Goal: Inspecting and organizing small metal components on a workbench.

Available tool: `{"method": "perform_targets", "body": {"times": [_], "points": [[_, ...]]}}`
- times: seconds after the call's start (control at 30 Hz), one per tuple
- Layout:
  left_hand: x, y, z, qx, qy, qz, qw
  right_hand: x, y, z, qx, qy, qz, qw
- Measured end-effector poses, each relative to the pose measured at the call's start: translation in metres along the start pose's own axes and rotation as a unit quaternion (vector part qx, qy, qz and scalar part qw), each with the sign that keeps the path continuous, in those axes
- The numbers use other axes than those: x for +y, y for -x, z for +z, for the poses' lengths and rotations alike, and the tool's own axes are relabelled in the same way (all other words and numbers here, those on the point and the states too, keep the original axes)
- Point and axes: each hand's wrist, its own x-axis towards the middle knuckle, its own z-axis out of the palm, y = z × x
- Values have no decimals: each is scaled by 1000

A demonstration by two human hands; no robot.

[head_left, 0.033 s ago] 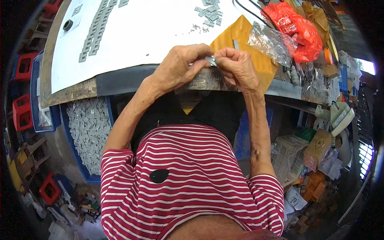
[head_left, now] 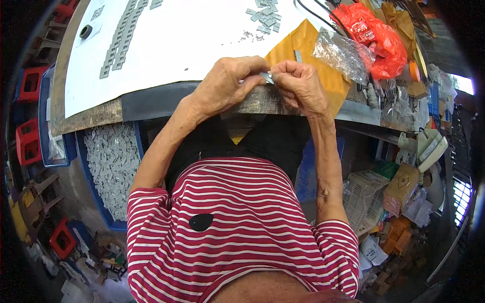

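Over the table's front edge, my left hand (head_left: pixel 230 83) pinches a small light-grey plate (head_left: pixel 265 77) between thumb and fingers. My right hand (head_left: pixel 301 87) is closed at the plate's right end, thumb and forefinger pressed together; whatever sits between those fingertips is too small to make out. Beyond them, tiny dark parts (head_left: pixel 248 36) lie scattered on a white sheet (head_left: pixel 187 35). Farther back is a loose heap of grey plates (head_left: pixel 267 19). At the left, similar plates with square holes stand in long rows (head_left: pixel 119 44).
An orange-yellow envelope (head_left: pixel 298 45), clear plastic wrap (head_left: pixel 343 54) and a red plastic bag (head_left: pixel 376 40) crowd the table's right side. A roll of black tape (head_left: pixel 86 32) lies far left. Below the table, a blue bin (head_left: pixel 91 178) holds many grey pieces.
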Motion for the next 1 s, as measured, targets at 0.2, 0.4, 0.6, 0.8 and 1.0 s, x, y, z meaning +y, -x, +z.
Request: {"method": "perform_targets", "body": {"times": [0.2, 0.4, 0.6, 0.8, 1.0], "points": [[0, 4, 2, 27, 21, -34, 999, 6, -1, -2, -9, -49, -9, 999], [-3, 8, 6, 83, 72, -71, 991, 15, -5, 6, 22, -78, -42, 996], [-2, 10, 7, 108, 46, -70, 991, 20, -8, 12, 49, -43, -81, 995], [-1, 11, 6, 116, 28, -69, 990, 20, -11, 16, 62, 0, -86, 994], [-4, 11, 3, 121, 17, -57, 991, 17, -16, 18, 66, 16, -78, 995]]}}
